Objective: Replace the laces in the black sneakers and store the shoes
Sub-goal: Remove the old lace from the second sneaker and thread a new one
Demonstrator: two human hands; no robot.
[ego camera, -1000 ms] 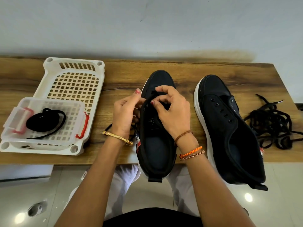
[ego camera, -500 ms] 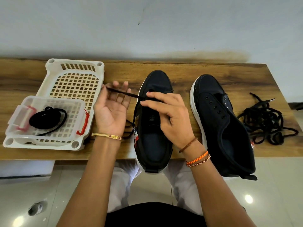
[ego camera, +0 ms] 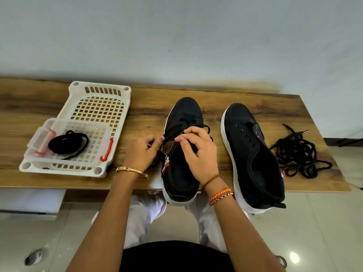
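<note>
Lacing is under way on the left sneaker (ego camera: 181, 154), which lies on the desk (ego camera: 216, 107) with its heel over the near edge, likely so the eyelets face the person. The left hand (ego camera: 140, 152) pinches the shoe's side to steady it; the right hand (ego camera: 196, 152) has its fingers (ego camera: 181, 139) curled on the lace (ego camera: 206, 127) at the tongue. The other sneaker (ego camera: 253, 154) waits unlaced, old laces (ego camera: 298, 152) beside it. A coiled lace (ego camera: 66, 143) sits in the clear box (ego camera: 78, 124) on the basket (ego camera: 102, 107).
</note>
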